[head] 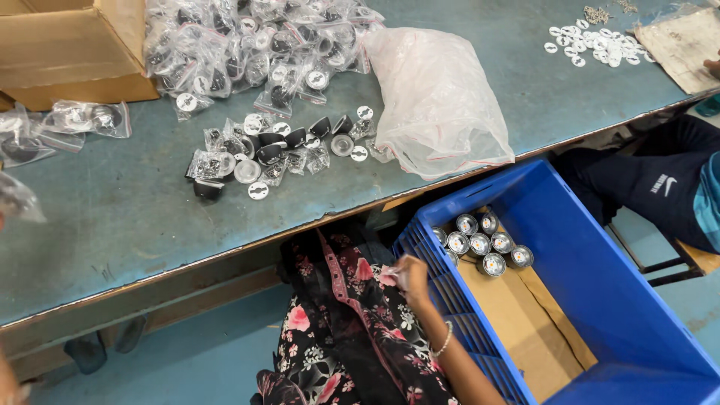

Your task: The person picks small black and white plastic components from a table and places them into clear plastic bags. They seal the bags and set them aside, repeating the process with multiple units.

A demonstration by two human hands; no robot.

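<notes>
My right hand (pixel 411 276) hovers over my lap in a flowered dress, right against the near left wall of a blue plastic crate (pixel 600 300). Its fingers are curled around something small and pale that looks like a clear packet. Several round silver-rimmed parts (pixel 484 244) sit in the crate's far corner on a cardboard liner (pixel 517 322). Only a sliver of my left hand (pixel 7 384) shows at the bottom left corner, and its fingers are hidden. A blurred clear bag (pixel 16 199) lies at the left edge.
On the blue-green table (pixel 135 217) lie loose black and silver round parts (pixel 281 150), a heap of small bagged parts (pixel 247 45), a large empty clear bag (pixel 435 97), white discs (pixel 592 41) and a cardboard box (pixel 67 49). Another person in dark trousers (pixel 652 187) sits at the right.
</notes>
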